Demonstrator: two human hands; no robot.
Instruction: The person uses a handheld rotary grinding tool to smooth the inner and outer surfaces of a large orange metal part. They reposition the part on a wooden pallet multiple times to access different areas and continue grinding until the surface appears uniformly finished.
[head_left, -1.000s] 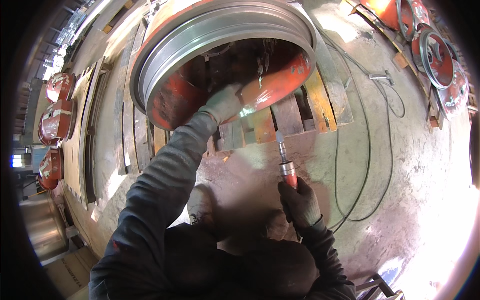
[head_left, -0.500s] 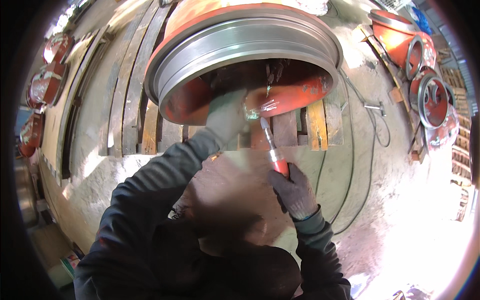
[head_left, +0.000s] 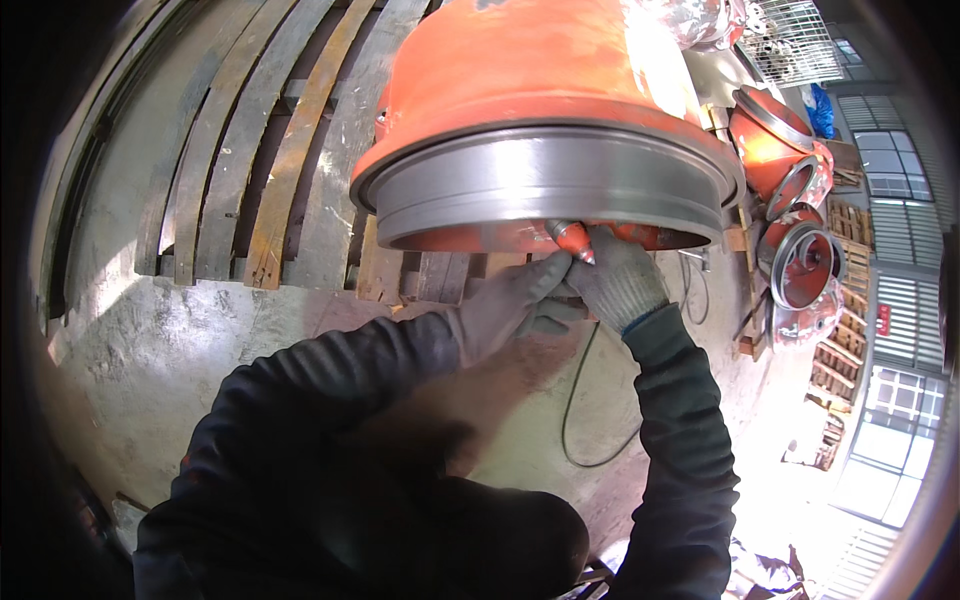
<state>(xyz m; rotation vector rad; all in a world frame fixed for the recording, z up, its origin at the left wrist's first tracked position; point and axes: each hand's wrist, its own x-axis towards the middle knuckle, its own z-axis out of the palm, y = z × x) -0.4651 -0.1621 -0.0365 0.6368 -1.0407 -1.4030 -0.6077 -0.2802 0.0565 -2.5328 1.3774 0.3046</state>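
A large orange-red cast housing (head_left: 530,65) lies on its side, its machined grey rim (head_left: 540,180) toward me. At the lower lip of its opening, my gloved right hand (head_left: 615,275) grips a red-and-silver hand tool (head_left: 572,240), whose far end is hidden under the rim. My gloved left hand (head_left: 515,300) meets the right just below the tool. Its thumb lies along the top and its fingers curl beneath, closed against the right hand's fingertips; what they pinch is hidden. The inside of the housing is mostly out of sight.
Wooden pallet slats (head_left: 235,200) extend under the housing and to its left. A dark hose (head_left: 568,420) loops on the concrete floor below my hands. More orange-red housings (head_left: 800,265) stand at the right, near stacked pallets (head_left: 835,370) and a wire cage (head_left: 795,45).
My left hand has come out of the housing's opening and joined the right. The right hand with the tool has moved up to the rim. The view has shifted, showing more of the housing's top.
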